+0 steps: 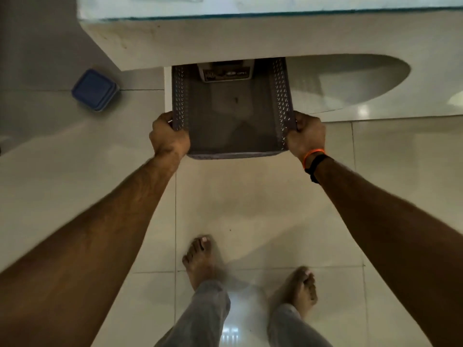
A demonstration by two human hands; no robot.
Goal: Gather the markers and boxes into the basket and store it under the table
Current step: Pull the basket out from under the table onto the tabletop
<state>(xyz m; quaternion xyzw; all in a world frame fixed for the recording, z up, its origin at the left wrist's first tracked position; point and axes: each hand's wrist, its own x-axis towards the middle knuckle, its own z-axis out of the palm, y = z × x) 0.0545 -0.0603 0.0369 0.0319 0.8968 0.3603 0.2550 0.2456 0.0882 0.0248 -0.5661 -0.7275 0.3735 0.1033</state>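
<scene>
Pale glossy floor tiles (250, 209) run under bare feet; beyond them the left hand (169, 136) and right hand (307, 135) clamp curled fingers on the basket (233, 126) side rims, keeping it level, its far end with a box (226, 72) already beneath the white surface (225, 38).

Between the left hand (168, 136) and the right hand (306, 134) sits a grey rectangular plastic basket (231, 154), its side walls perforated with small holes, its finish matt. At its far end lies a box (226, 72) with a printed, slightly glossy face. Beyond the hands, the white table (225, 38) has a smooth matt edge. Below the arms, the pale floor tiles (263, 196) are polished and mirror the light. Left of the left hand lies a blue square plastic container (94, 89), smooth and dull.
</scene>
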